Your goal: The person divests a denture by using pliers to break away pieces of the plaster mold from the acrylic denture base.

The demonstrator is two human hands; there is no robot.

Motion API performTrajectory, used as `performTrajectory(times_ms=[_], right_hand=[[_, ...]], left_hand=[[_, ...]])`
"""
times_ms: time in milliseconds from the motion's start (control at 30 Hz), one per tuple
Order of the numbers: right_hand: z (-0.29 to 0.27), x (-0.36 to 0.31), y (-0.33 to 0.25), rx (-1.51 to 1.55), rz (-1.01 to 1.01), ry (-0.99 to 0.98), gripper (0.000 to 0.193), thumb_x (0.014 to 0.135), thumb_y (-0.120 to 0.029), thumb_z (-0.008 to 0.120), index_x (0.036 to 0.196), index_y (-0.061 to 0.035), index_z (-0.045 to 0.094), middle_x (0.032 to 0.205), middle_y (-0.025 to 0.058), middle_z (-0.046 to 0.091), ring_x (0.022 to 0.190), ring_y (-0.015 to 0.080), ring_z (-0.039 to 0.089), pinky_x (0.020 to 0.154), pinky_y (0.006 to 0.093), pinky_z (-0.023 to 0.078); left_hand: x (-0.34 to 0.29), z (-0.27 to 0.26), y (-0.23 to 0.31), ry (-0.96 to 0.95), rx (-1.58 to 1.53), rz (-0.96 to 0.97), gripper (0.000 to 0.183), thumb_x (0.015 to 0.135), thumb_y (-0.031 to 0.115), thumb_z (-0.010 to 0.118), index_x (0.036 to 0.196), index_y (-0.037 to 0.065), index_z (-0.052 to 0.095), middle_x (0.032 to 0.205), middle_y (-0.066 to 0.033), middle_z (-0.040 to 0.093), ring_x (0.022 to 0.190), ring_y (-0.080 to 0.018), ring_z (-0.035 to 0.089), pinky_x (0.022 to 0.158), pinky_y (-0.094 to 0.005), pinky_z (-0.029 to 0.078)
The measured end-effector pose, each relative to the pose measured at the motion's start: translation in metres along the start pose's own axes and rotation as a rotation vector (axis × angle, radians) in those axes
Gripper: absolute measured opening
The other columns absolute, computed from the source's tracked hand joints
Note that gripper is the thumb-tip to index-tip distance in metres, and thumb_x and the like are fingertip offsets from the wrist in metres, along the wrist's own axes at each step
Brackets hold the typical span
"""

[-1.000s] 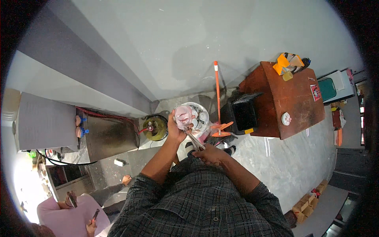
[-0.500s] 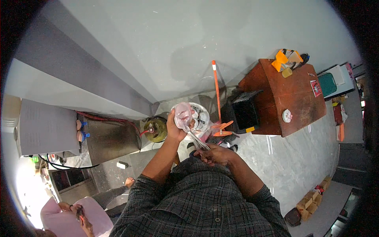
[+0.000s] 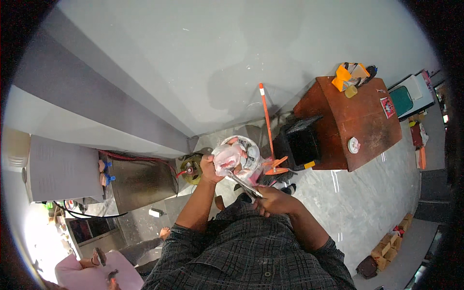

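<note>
My left hand (image 3: 210, 170) is wrapped round the side of a clear, pinkish plastic bag (image 3: 226, 158), held up in front of my body. What lies inside the bag is too blurred to name. In my right hand (image 3: 273, 200) is a pair of metal tongs (image 3: 245, 185), gripped near the handle end. The tongs slant up to the left, and their far end meets the lower edge of the bag; whether the tips are inside it I cannot tell. Just beyond the bag stands a round white tub (image 3: 253, 145) with whitish items in it, partly hidden by the bag.
A green gas cylinder (image 3: 192, 169) stands left of the tub. To the right are an orange-handled floor tool (image 3: 267, 118), a black bin (image 3: 300, 145) and a brown wooden table (image 3: 367, 121). A seated person in pink (image 3: 99, 270) is at lower left, holding a dark object.
The bag and my left hand have come down slightly, and the bag's shape has shifted. My right hand has turned a little with the tongs still in it. The whole view has moved slightly.
</note>
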State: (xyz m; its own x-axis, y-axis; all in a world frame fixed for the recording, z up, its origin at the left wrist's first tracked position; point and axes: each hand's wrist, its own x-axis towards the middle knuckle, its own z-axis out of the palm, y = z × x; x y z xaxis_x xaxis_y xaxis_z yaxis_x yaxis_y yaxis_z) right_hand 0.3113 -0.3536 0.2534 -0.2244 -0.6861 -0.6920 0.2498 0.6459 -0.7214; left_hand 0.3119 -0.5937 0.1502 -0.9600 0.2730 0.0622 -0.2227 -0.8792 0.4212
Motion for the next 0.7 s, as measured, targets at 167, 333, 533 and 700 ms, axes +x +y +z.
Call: performTrajectory(times_ms=[167,333,533,700], right_hand=[[-0.004,0.004,0.02,0.019,-0.228,0.068,0.047,0.098,-0.011,0.044,0.144,-0.0035,0.036,0.101,0.0104,0.063,0.089,0.0188,0.065,0.078,0.0329,0.054],[-0.009,0.002,0.034,0.297,-0.234,0.063,0.06,0.095,-0.016,0.055,0.15,-0.0108,0.032,0.115,0.0104,0.063,0.104,0.0171,0.06,0.092,0.0314,0.048],[0.002,0.007,0.028,0.414,-0.227,0.162,0.058,0.093,-0.013,0.057,0.147,-0.0079,0.036,0.124,0.0093,0.061,0.11,0.0171,0.058,0.096,0.0319,0.043],[0.01,0.016,0.033,0.512,-0.239,0.074,0.056,0.095,-0.012,0.057,0.147,-0.0091,0.037,0.125,0.0089,0.061,0.114,0.0174,0.057,0.097,0.0325,0.044]], left_hand=[[0.004,0.008,-0.007,0.17,-0.3,0.208,0.091,0.072,0.058,0.061,0.141,0.002,0.04,0.119,-0.0217,0.058,0.092,-0.038,0.059,0.08,-0.0525,0.048],[0.002,0.017,0.001,0.195,-0.327,0.286,0.076,0.081,0.067,0.054,0.134,0.011,0.048,0.12,-0.0149,0.059,0.108,-0.0413,0.053,0.101,-0.0665,0.036],[0.007,-0.005,0.002,0.243,-0.421,0.308,0.073,0.083,0.07,0.051,0.13,0.015,0.052,0.124,-0.0121,0.058,0.117,-0.0447,0.05,0.099,-0.0679,0.035],[0.016,0.023,-0.003,0.314,-0.317,0.278,0.074,0.082,0.072,0.05,0.13,0.016,0.052,0.123,-0.0194,0.059,0.127,-0.0481,0.044,0.096,-0.0673,0.039]])
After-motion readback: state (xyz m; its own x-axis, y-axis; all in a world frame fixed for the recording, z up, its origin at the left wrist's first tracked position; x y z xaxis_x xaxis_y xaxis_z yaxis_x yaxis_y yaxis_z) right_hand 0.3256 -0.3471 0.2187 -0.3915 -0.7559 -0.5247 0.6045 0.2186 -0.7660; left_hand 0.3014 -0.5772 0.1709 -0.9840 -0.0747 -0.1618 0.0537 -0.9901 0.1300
